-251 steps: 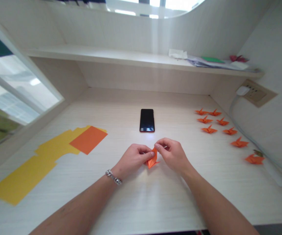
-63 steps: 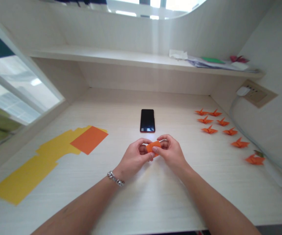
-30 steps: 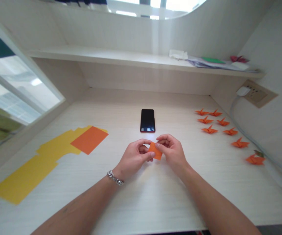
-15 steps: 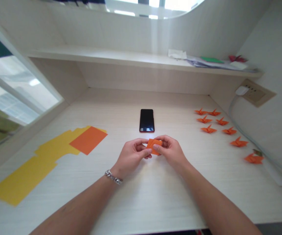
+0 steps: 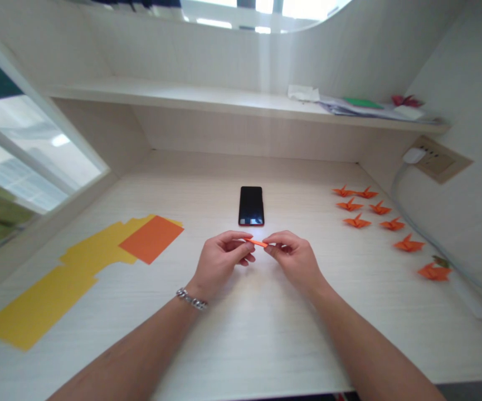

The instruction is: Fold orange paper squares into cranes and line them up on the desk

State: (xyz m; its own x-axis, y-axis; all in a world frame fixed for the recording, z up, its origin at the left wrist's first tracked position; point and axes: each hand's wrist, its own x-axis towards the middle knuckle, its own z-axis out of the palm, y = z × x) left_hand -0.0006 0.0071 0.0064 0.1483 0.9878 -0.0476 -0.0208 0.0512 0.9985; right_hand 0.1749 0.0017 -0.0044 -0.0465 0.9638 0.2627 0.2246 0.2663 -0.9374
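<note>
Between my two hands is a small folded piece of orange paper (image 5: 258, 243), seen nearly edge-on as a thin strip. My left hand (image 5: 226, 253) pinches its left end between thumb and fingers, and a metal chain bracelet (image 5: 191, 299) circles that wrist. The right end is pinched by my right hand (image 5: 293, 256). Just beyond the hands lies a black phone (image 5: 251, 205), face up on the pale desk (image 5: 241, 345). Several folded orange paper cranes (image 5: 356, 221) stand in loose rows on the right.
Yellow paper sheets (image 5: 40, 306) spread over the left side, with an orange sheet (image 5: 152, 239) on top of some. Papers (image 5: 361, 108) lie on the shelf (image 5: 174, 94) above. A cable (image 5: 428, 236) runs along the right wall from a socket (image 5: 441, 160).
The folded orange paper has turned from showing its flat face to nearly edge-on. My hands have moved slightly apart, each still pinching it.
</note>
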